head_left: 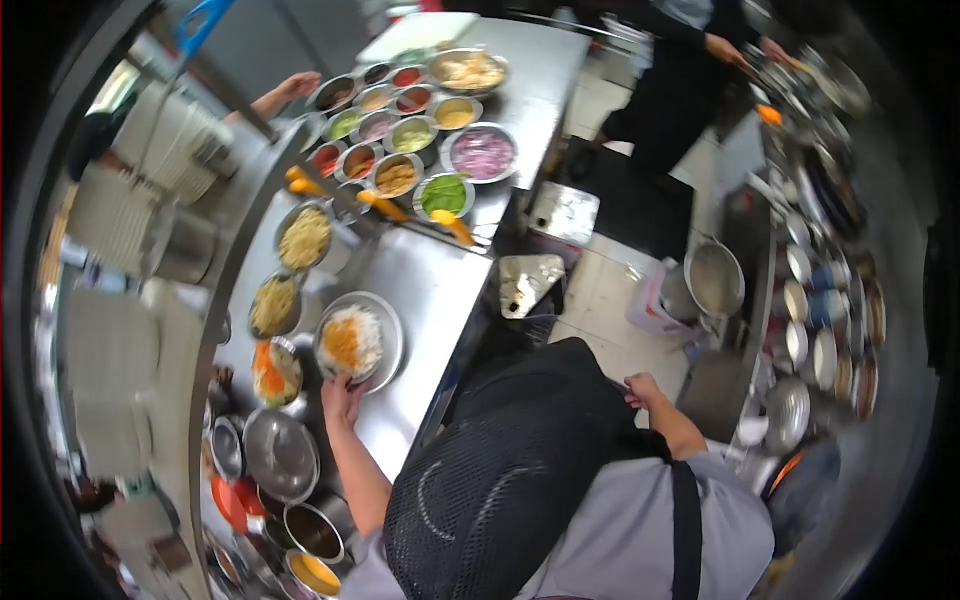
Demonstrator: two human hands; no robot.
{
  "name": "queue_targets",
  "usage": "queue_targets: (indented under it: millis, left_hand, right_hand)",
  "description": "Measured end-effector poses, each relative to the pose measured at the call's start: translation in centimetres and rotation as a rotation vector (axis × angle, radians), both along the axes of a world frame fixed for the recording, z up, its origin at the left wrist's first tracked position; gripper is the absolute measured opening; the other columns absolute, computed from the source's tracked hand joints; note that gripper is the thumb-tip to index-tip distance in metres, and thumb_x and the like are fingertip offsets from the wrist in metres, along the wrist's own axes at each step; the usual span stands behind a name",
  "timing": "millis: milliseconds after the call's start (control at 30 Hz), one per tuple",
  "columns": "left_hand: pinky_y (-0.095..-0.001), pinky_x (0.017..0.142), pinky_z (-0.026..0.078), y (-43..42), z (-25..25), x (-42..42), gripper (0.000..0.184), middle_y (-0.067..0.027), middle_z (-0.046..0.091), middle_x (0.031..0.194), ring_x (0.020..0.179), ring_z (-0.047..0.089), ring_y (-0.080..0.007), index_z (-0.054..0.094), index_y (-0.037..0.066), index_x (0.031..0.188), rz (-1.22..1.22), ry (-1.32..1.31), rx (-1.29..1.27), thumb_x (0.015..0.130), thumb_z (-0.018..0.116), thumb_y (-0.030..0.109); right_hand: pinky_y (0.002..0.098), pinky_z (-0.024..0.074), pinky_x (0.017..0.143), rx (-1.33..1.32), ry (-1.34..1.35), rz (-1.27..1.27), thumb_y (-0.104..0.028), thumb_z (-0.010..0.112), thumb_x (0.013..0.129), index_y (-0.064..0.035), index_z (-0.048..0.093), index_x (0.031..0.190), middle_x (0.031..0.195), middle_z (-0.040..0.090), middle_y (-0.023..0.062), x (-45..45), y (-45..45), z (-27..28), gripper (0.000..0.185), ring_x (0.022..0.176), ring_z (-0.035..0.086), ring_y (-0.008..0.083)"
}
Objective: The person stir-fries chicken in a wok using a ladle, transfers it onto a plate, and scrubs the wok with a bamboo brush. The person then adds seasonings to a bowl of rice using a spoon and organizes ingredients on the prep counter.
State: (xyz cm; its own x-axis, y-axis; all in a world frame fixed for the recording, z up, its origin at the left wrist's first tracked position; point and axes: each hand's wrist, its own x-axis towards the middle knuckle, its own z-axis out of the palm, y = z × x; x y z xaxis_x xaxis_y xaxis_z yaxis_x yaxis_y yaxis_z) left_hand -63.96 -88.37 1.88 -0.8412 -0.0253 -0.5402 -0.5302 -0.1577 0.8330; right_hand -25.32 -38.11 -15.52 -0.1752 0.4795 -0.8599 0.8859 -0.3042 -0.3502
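My left hand grips the near edge of a bowl of white rice topped with orange-yellow shreds. Its thumb and fingers are at the rim. Beneath or around that bowl is a wider metal bowl on the steel counter. To its left stand containers of pale noodles or shreds and one of orange and white pieces. Out to my right side, away from the counter, my right hand is loosely curled, and I see nothing in it.
Several bowls of chopped ingredients, including red onion and green pieces, fill the far counter. Yellow handles stick out along the ledge. A co-worker's hand reaches in beyond. Another person works at the right, near a large pot.
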Motion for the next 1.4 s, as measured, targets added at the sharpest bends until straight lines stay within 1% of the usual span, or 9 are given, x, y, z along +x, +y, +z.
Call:
queue_targets:
  millis: [133,167,233,500,867,1000,1200,1333,1400]
  left_hand:
    - [-0.0457,0.089,0.054,0.2,-3.8,-0.1,0.042,-0.0230,0.054,0.119,0.104,0.058,-0.0352,0.046,-0.016,0.120,0.052,0.092,0.183,0.083,0.057,0.000]
    - [-0.0464,0.089,0.054,1.2,-3.1,0.4,0.042,-0.0234,0.053,0.120,0.104,0.058,-0.0354,0.045,-0.017,0.121,0.081,0.103,0.182,0.084,0.056,-0.001]
    - [-0.0469,0.089,0.054,2.1,-3.7,1.1,0.044,-0.0246,0.052,0.123,0.105,0.057,-0.0365,0.043,-0.019,0.123,0.107,0.151,0.205,0.084,0.054,-0.002]
    - [-0.0416,0.088,0.055,5.6,3.5,4.1,0.044,-0.0219,0.052,0.123,0.104,0.059,-0.0327,0.042,-0.017,0.124,-0.025,0.302,0.226,0.083,0.050,-0.002]
    - [-0.0331,0.075,0.052,27.0,3.3,11.2,0.038,-0.0120,0.060,0.111,0.094,0.061,-0.0238,0.048,0.000,0.118,-0.506,0.199,0.047,0.080,0.055,0.000]
    - [-0.0350,0.075,0.053,38.7,2.7,16.2,0.046,-0.0116,0.058,0.118,0.101,0.061,-0.0243,0.046,0.003,0.126,-0.628,0.115,0.150,0.081,0.054,-0.001]
    - [-0.0368,0.081,0.053,52.3,4.0,23.3,0.048,-0.0118,0.057,0.121,0.103,0.061,-0.0238,0.044,0.003,0.128,-0.818,0.033,0.311,0.081,0.055,-0.003]
    - [-0.0324,0.075,0.052,57.6,3.1,25.0,0.043,-0.0099,0.060,0.114,0.095,0.062,-0.0194,0.046,0.002,0.123,-0.938,0.048,0.279,0.081,0.054,-0.003]
    - [-0.0290,0.073,0.052,59.6,4.6,26.5,0.044,-0.0087,0.061,0.111,0.092,0.062,-0.0179,0.046,0.002,0.124,-0.940,-0.005,0.244,0.082,0.054,-0.005]
  right_hand:
    - [0.0343,0.0449,0.038,0.294,0.282,0.476,-0.028,0.064,0.086,-0.0019,0.065,0.081,0.059,0.056,0.0093,6.3,-0.4,-10.1,0.027,0.044,0.057,0.0215]
    - [0.0337,0.0439,0.037,0.147,0.110,-0.069,-0.029,0.063,0.086,-0.0044,0.066,0.083,0.058,0.057,0.0078,2.6,-3.1,-2.1,0.025,0.045,0.057,0.0186]
    - [0.0306,0.0443,0.040,0.072,-0.059,0.214,-0.026,0.061,0.086,-0.0058,0.066,0.099,0.071,0.064,0.0084,-0.1,-3.1,5.4,0.024,0.052,0.059,0.0150]
    - [0.0274,0.0456,0.046,0.171,0.295,-0.004,-0.025,0.063,0.087,-0.0053,0.060,0.116,0.083,0.065,0.0078,3.6,-1.0,6.0,0.035,0.060,0.062,0.0154]
    - [0.0302,0.0543,0.055,0.685,0.875,-1.210,-0.018,0.067,0.086,-0.0048,0.018,0.146,0.086,0.064,0.0102,11.5,21.1,16.5,0.078,0.066,0.064,0.0167]
    - [0.0304,0.0540,0.058,0.727,0.867,-1.335,-0.022,0.066,0.088,-0.0028,0.036,0.139,0.090,0.063,0.0104,14.0,29.8,14.3,0.062,0.065,0.062,0.0159]
    - [0.0264,0.0488,0.054,1.096,0.649,-1.072,-0.028,0.059,0.093,-0.0003,0.063,0.104,0.086,0.065,0.0092,17.8,38.3,15.7,0.031,0.067,0.063,0.0109]
    - [0.0438,0.0483,0.081,1.241,0.387,-0.187,-0.029,0.045,0.095,0.0018,0.063,0.096,0.095,0.064,0.0252,20.5,40.0,17.3,0.036,0.087,0.063,0.0397]
    - [0.0442,0.0457,0.084,1.202,0.374,-0.206,-0.027,0.044,0.096,0.0019,0.063,0.096,0.099,0.063,0.0238,21.4,39.4,19.2,0.035,0.095,0.060,0.0406]
